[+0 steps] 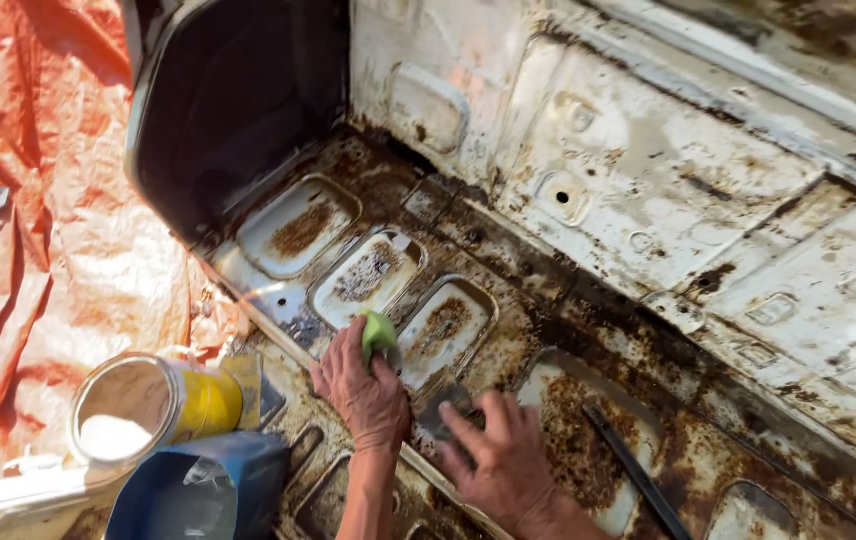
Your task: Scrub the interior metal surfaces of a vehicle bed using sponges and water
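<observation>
scrubbing step in hand, by the look of it: left hand (363,390) closed around a green sponge (379,333), grip full on it with fingers wrapped over the top, pressing it down on the rusted sheet-metal floor pan (588,300). sponge sitting at the near-left corner of one stamped rectangular recess (445,322), touching the raised rib beside it. right hand (500,462) spread flat and open, holding nothing outright, fingertips resting on a small dark grey pad (445,407) just right of the left hand; hard to tell whether abrasive paper or a scrap of cloth. judged midway at most: heavy brown rust still across most recesses, paler metal showing only in patches. next move likely calling for firm, even pressure along the rib, keeping the sponge flat.

left of the left hand, a tipped-over tin can (153,405), yellow-sided, open mouth towards the camera, whitish residue inside. just below it, a blue plastic container (203,490), contents unclear. farther left of the can, crumpled orange tarpaulin (38,200). right of the right hand, a dark flat bar (633,468) lying slantwise across a rusted recess. no readable label worth noting.
</observation>
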